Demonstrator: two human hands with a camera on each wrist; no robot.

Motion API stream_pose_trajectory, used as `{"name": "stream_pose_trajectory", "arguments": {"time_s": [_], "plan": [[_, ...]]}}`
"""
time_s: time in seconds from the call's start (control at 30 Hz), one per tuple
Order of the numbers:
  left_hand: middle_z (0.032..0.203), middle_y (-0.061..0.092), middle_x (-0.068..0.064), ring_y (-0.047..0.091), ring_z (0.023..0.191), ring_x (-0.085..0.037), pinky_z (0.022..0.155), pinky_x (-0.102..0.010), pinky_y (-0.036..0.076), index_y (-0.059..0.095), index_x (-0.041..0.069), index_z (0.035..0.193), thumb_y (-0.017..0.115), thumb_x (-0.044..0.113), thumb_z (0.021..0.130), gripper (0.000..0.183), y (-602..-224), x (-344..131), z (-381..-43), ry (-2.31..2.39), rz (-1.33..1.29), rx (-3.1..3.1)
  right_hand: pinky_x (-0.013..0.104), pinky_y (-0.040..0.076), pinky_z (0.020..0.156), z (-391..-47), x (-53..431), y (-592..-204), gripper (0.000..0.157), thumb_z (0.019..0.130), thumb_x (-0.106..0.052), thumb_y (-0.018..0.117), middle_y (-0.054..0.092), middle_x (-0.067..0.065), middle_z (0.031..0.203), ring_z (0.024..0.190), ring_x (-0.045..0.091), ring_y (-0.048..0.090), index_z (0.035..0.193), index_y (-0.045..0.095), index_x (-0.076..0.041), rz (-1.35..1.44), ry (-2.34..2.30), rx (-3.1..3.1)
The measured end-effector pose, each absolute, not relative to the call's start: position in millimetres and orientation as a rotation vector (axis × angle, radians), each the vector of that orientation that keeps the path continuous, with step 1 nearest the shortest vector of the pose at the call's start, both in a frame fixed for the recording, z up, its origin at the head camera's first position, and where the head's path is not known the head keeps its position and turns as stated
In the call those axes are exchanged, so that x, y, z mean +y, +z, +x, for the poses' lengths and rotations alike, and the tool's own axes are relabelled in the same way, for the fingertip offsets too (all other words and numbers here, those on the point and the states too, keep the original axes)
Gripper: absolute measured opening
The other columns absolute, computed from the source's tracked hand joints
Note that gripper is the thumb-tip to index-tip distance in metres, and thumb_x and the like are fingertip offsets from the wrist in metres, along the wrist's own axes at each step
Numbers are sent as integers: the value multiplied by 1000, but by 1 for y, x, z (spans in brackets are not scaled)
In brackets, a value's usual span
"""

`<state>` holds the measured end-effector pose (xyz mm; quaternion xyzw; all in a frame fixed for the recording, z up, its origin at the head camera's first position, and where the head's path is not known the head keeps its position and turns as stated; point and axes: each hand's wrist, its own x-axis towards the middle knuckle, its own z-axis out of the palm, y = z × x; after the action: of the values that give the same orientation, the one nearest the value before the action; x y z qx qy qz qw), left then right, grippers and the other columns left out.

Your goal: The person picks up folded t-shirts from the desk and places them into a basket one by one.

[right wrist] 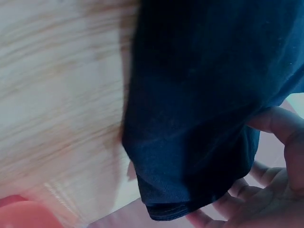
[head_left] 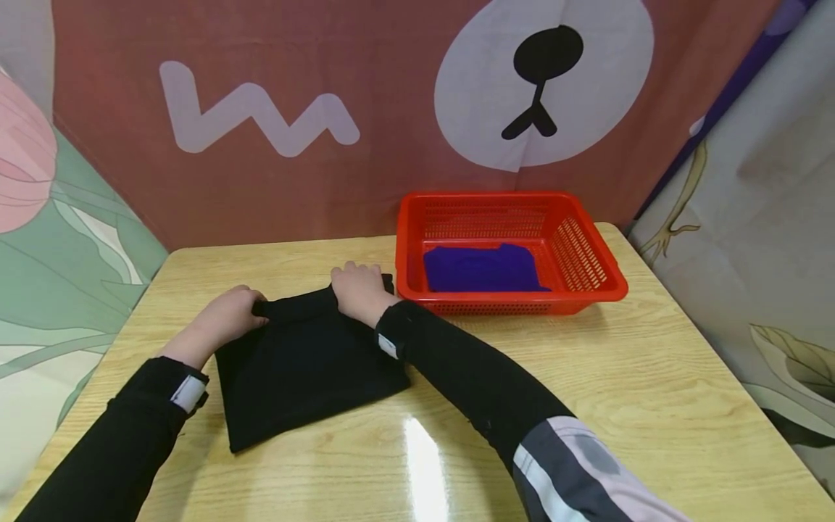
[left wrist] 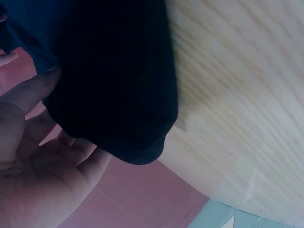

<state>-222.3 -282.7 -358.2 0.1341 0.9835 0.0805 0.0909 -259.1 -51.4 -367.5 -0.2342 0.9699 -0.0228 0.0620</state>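
Note:
A black piece of cloth (head_left: pixel 313 370), apparently folded into a rough rectangle, lies on the table's left half. My left hand (head_left: pixel 220 320) pinches its far left edge between thumb and fingers. At the far right part of the same edge, my right hand (head_left: pixel 362 293) grips the fabric. In the left wrist view the thumb lies on one side of the cloth (left wrist: pixel 116 71) and the fingers are behind it. The right wrist view likewise has the cloth (right wrist: pixel 199 95) between thumb and fingers, its far edge raised off the table.
A red plastic basket (head_left: pixel 590 296) stands at the table's back, just right of my right hand. Inside it lies a folded blue-purple cloth (head_left: pixel 483 270). The wooden table (head_left: pixel 626 406) meets a brown patterned curtain (head_left: pixel 287 196) at its far edge.

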Motion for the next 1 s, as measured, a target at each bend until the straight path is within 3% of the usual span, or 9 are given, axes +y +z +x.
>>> {"name": "stream_pose_trajectory", "arguments": {"time_s": [0.37,0.63,0.73,1.0], "plan": [[115,68,-34,66,105,-49,95,-61,52,65,-15,117,70,3,94,30,-351,-285,-215,232,378,2949,42,55,93,-262,-46,-362,33,105,-25,59,67,5,123,103,23,66,136,61,-16,-719,-63,2936],[115,69,-33,66,106,-49,95,-61,52,68,-15,115,70,2,94,27,-341,-280,-211,231,408,2957,34,53,60,-266,-39,-359,20,103,-29,61,66,2,92,76,19,61,101,74,-15,-561,-156,2941],[115,69,-34,66,105,-50,95,-61,52,67,-15,115,70,3,94,28,-336,-279,-210,245,397,2956,34,52,60,-267,-39,-359,21,102,-30,62,65,2,88,75,20,60,96,75,-15,-550,-167,2952],[112,70,-33,66,103,-49,94,-62,52,68,-15,114,70,3,95,26,-326,-282,-201,245,408,2969,37,55,67,-264,-39,-358,18,102,-27,62,64,4,93,81,20,59,103,75,-13,-591,-162,2994]]}}
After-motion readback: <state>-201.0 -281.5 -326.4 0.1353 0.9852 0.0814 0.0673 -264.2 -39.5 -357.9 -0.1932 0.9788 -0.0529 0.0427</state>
